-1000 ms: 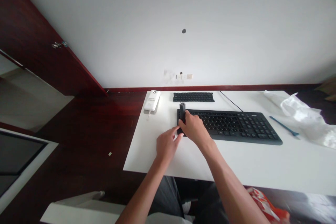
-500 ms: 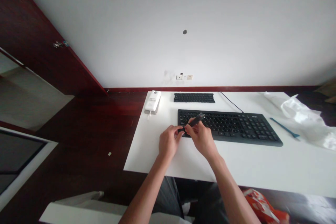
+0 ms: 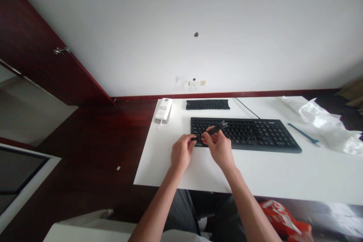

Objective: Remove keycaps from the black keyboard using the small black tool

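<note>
A black full-size keyboard [image 3: 244,136] lies on the white table, its keys facing up. At its lower left corner is my left hand [image 3: 182,150], thumb and forefinger pinched by the edge keys; whatever small dark piece may be between them is too small to name. My right hand [image 3: 218,144] is closed around a black pen-like tool [image 3: 217,127] with a clear, shiny upper end. The tool slants up to the right, and its lower end is hidden by the fingers. The fingertips of both hands are slightly apart over the left keys.
Behind the keyboard lies a smaller black key panel [image 3: 208,104]. A white device [image 3: 163,109] with a short cable stands at the table's back left. To the right are a blue thin brush-like tool [image 3: 303,133] and crumpled white plastic [image 3: 326,123]. A black cord [image 3: 247,108] runs toward the wall.
My right hand has shifted a little to the right, away from my left fingertips, with the pen-like tool still in it. The view has moved slightly.
</note>
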Demonstrator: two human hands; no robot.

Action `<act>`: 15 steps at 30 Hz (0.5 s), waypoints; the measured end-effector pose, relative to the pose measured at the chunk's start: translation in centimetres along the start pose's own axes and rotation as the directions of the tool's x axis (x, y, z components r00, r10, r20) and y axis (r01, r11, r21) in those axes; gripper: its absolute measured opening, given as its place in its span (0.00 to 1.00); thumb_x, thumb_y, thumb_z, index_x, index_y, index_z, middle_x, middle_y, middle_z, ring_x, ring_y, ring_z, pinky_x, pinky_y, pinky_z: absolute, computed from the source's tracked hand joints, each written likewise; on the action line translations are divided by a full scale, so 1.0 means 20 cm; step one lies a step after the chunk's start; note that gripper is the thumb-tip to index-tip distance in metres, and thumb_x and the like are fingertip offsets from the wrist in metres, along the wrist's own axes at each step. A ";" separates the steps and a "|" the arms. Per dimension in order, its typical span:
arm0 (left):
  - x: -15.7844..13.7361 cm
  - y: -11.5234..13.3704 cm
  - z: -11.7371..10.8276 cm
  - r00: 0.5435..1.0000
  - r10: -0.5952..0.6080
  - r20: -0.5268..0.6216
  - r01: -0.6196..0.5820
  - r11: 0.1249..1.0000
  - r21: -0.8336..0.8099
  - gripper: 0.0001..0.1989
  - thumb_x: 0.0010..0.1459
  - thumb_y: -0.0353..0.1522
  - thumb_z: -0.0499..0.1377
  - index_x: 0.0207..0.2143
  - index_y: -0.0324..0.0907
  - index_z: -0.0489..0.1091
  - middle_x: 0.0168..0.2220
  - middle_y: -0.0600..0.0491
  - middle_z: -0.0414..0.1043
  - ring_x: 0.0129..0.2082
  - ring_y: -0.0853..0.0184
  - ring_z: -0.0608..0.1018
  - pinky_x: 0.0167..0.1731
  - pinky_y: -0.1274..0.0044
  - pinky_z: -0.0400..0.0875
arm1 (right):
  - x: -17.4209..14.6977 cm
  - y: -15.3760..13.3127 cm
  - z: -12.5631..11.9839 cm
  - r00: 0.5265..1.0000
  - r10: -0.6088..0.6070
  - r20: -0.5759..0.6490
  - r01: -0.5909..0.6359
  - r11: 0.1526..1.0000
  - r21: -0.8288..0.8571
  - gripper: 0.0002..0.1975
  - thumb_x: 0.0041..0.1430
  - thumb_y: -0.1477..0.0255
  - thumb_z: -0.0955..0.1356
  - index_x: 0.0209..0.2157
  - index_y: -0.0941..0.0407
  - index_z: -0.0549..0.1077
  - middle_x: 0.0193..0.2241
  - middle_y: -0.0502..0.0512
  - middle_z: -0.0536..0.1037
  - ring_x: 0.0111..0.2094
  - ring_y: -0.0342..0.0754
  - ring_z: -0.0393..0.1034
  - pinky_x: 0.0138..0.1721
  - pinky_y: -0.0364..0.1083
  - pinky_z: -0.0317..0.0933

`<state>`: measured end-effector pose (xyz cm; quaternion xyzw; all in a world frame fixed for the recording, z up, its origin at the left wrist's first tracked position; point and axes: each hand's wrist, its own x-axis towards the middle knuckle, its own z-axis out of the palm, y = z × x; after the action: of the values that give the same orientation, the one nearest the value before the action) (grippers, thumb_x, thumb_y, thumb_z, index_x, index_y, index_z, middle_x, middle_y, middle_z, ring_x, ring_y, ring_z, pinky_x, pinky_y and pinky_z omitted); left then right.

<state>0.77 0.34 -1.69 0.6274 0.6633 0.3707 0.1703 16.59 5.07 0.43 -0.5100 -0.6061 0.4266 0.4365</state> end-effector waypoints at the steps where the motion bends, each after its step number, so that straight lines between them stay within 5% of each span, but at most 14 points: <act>1: 0.00 0.00 0.00 1.000 0.004 0.004 -0.004 1.000 0.017 0.10 0.68 0.30 0.59 0.50 0.46 0.74 0.42 0.54 0.77 0.36 0.67 0.79 0.39 0.76 0.72 | 0.02 -0.01 0.00 1.000 -0.012 0.023 0.014 0.999 -0.051 0.16 0.64 0.57 0.69 0.45 0.53 0.72 0.33 0.57 0.84 0.35 0.55 0.83 0.38 0.50 0.77; 7: 0.00 0.03 0.00 0.999 0.039 0.025 -0.042 0.986 0.162 0.11 0.70 0.29 0.55 0.52 0.46 0.70 0.45 0.53 0.77 0.41 0.64 0.79 0.41 0.75 0.72 | 0.06 -0.08 0.03 0.997 -0.047 0.067 0.062 0.968 -0.242 0.10 0.64 0.62 0.68 0.43 0.53 0.74 0.31 0.57 0.84 0.34 0.56 0.83 0.37 0.49 0.75; 15: -0.01 0.04 0.01 0.999 0.047 0.023 -0.050 0.978 0.204 0.10 0.71 0.29 0.54 0.52 0.46 0.70 0.44 0.53 0.75 0.41 0.64 0.79 0.40 0.75 0.71 | 0.04 -0.04 0.05 0.992 0.105 0.063 -0.102 0.993 -0.051 0.13 0.63 0.60 0.69 0.44 0.53 0.73 0.30 0.56 0.85 0.31 0.54 0.83 0.35 0.49 0.78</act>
<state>1.57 0.10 -1.27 0.6609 0.6808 0.2989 0.1016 15.40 5.79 1.00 -0.5368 -0.6027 0.4507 0.3814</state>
